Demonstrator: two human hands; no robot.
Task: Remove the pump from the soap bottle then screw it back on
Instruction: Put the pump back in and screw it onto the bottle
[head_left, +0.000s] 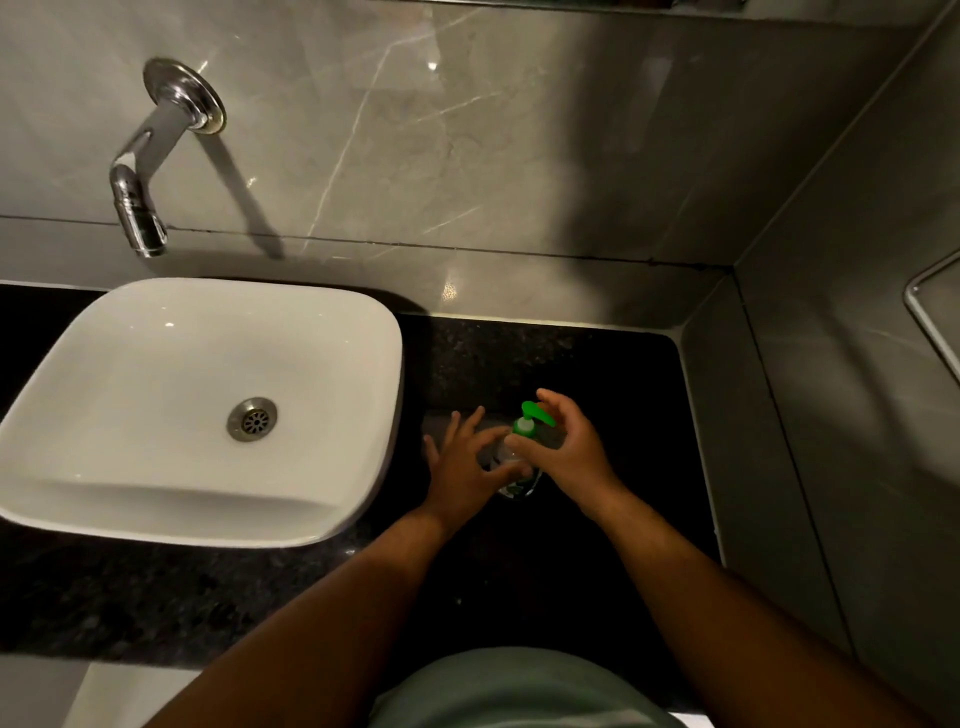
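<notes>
A clear soap bottle (514, 486) with a green pump (530, 415) stands upright on the black granite counter (613, 374), right of the basin. My left hand (465, 467) holds the bottle's body between thumb and forefinger, its other fingers splayed out to the left. My right hand (569, 449) comes in from the right and curls around the pump. Its thumb sits at the green collar and its fingers arch over the nozzle. The pump sits on the bottle's neck, and the hands hide most of the bottle.
A white square basin (130, 499) stands on the counter to the left, with a chrome wall spout (137, 208) above it. Grey marble walls close off the back and right side. A metal-framed edge (922, 312) juts from the right wall.
</notes>
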